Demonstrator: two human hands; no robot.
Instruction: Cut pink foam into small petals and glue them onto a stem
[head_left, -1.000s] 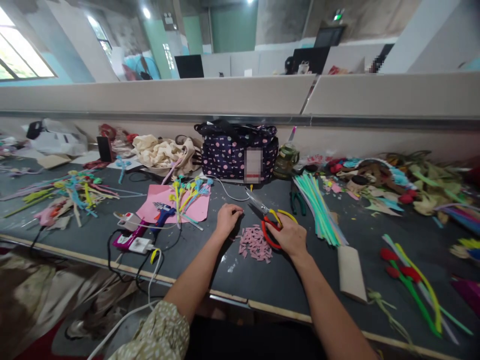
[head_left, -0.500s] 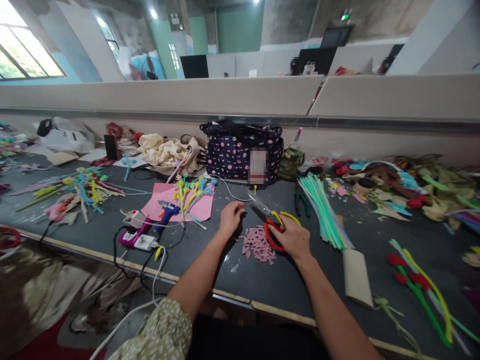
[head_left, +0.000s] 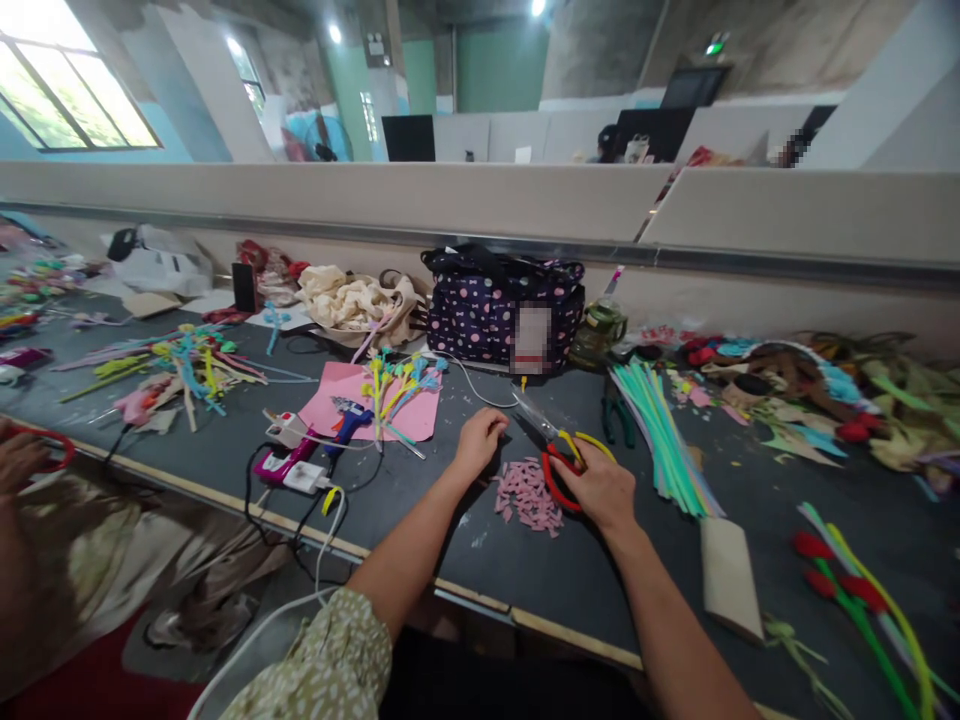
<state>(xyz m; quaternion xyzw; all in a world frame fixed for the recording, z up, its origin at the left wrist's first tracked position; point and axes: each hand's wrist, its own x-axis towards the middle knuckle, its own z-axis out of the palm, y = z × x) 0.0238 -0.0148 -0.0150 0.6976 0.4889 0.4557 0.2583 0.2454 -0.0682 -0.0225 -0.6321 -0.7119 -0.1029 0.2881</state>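
My right hand (head_left: 604,487) grips a pair of scissors (head_left: 553,482) with red and yellow handles, their blades pointing forward and left. Just left of the blades, my left hand (head_left: 481,442) is closed, fingertips drawn together; whatever they may hold is too small to make out. On the dark table (head_left: 525,575) between my wrists lies a pile of small pink cut pieces (head_left: 527,494), close beside the scissors' red handle.
Left of my hands are a blue glue gun (head_left: 349,425), a power strip (head_left: 289,472) and a pink sheet (head_left: 322,400) under pipe-cleaner flowers. Green pipe cleaners (head_left: 664,440) lie right, near pliers (head_left: 617,415). A patterned bag (head_left: 480,310) stands behind. A co-worker's hand (head_left: 19,460) holds red-handled scissors.
The view has swung slightly left, so everything sits further right. A co-worker's hand has come into view at the left edge. My hands hold nearly the same pose over the table.
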